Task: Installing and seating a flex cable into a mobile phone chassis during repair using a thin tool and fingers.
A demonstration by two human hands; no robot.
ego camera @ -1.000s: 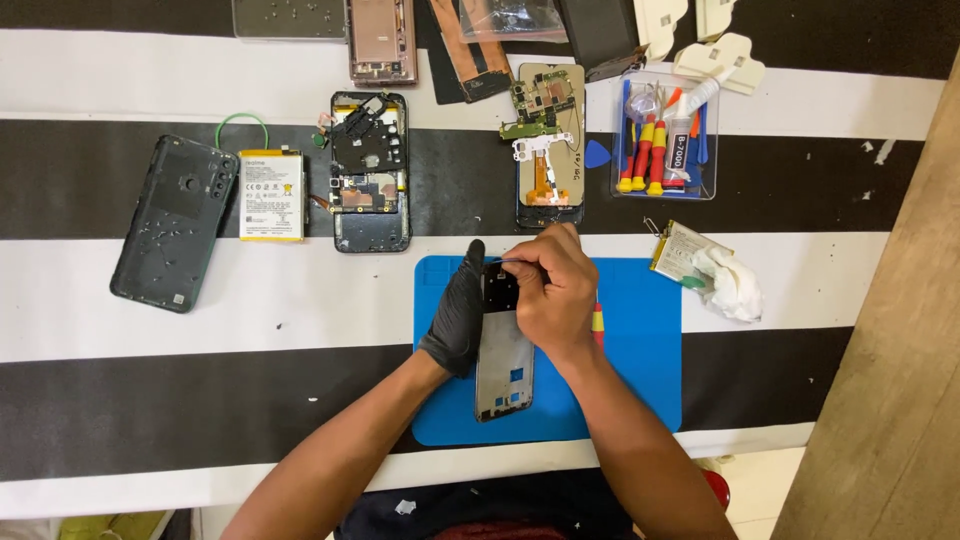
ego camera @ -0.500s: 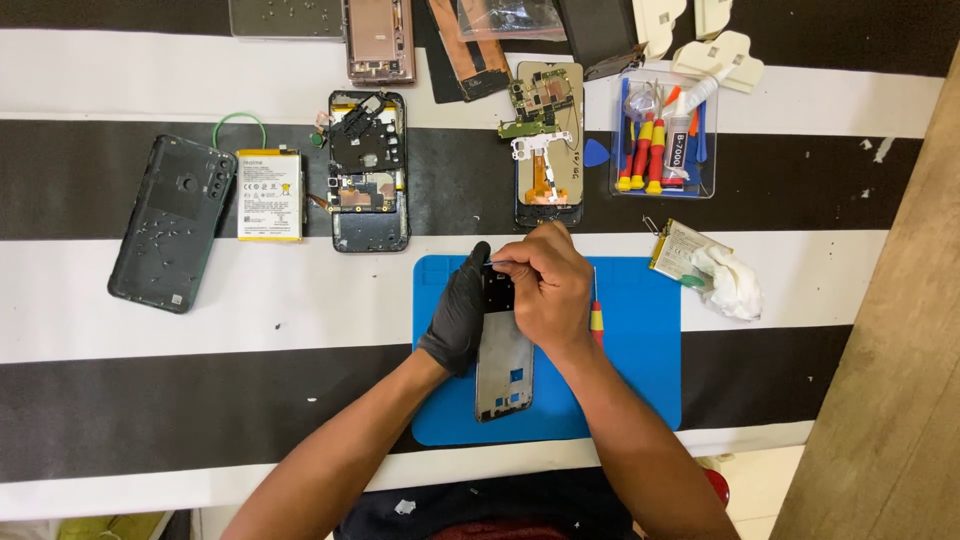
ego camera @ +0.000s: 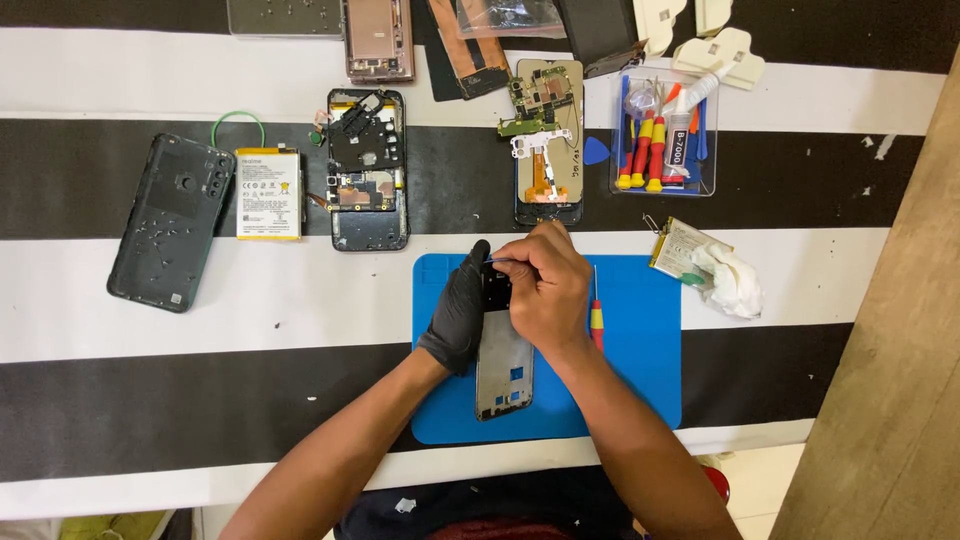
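- Far left of the bench: dark back cover lies face-up with small bits scattered on it, possibly screws. A bump would likely roll them off; too small to identify.
- Beside it, a loose battery next to the opened phone with a bare board and flex cables. A sweeping forearm could snag a flex or dent the cell.
- Centre, on the blue mat near the front edge: the phone frame lies flat, top end under both hands.
- Left hand, black glove, presses down on the frame's top-left side; grip closed on the frame. If it eases off, the frame could probably skate on the mat.
- Right hand, bare, pinches a thin tool with its tip at the frame's top edge. Can't tell what the tip touches; the hand hides it. Too much force and the tip could slip toward the gloved fingers or gouge a part.
- Red-yellow screwdriver lies on the mat touching the right wrist; a wrist shift could roll it.
- Right side: second battery under a wadded white cloth, near the bench's right edge; it could get knocked over the side.
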